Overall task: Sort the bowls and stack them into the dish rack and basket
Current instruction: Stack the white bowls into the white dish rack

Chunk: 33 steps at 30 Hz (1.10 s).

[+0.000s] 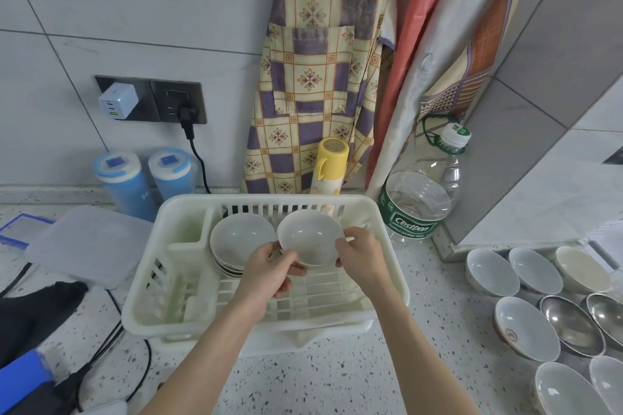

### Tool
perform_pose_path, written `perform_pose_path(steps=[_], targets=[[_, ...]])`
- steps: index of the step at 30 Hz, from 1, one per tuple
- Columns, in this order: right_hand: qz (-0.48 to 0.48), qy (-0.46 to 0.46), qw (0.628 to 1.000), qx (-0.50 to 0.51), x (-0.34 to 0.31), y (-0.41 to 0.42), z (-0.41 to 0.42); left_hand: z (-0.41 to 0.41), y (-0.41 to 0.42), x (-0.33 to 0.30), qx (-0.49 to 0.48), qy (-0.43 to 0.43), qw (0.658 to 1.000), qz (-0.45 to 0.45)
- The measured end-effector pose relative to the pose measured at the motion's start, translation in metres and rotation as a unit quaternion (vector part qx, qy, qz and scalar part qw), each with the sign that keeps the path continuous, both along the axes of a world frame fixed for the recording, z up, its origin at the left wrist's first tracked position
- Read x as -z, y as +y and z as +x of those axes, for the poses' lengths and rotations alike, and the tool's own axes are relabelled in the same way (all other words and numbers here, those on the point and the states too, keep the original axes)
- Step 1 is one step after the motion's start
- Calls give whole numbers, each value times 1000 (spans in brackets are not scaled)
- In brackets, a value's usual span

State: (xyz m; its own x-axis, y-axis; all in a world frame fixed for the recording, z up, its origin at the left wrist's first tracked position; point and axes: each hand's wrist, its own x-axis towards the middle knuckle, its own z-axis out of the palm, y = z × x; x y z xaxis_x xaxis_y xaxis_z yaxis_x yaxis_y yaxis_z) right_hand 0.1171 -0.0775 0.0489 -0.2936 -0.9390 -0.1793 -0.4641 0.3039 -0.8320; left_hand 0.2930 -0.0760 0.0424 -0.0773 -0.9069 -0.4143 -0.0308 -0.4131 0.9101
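Both hands (269, 266) (362, 256) hold shallow white bowl (308, 237) over dish rack (387, 246)

Two hands, left (269, 271) and right (362, 259), are holding one white bowl (308, 237) over one rack (161, 280). A bowl stack (236, 239) is sitting inside (approx. 3–4, edges blurring, can't tell exactly). On the counter, right side: six white bowls (526, 327) and two steel bowls (569, 323) are showing. Two blue canisters (121, 178), one yellow flask (328, 162), one water bottle (421, 199), one lid (87, 242) are standing by.
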Motion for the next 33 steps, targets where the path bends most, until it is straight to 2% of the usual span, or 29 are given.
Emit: perform_pose_path(steps=[6, 11, 15, 22, 25, 33], targets=[[-44, -29, 996, 72, -2, -11, -7, -2, 4, 0, 23, 26, 999, 25], [-31, -17, 995, 89, 5, -17, -6, 2, 5, 15, 67, 49, 986, 147], [-3, -8, 997, 72, 8, -21, -2, 2, 1, 22, 57, 69, 980, 175], [32, 54, 997, 33, 11, -30, 9, -9, -5, 29, -25, 119, 980, 159], [43, 77, 996, 18, 16, -31, 13, -10, -7, 29, -19, 130, 978, 159], [80, 56, 995, 9, 27, -28, 8, -14, -13, 40, -37, 103, 982, 153]])
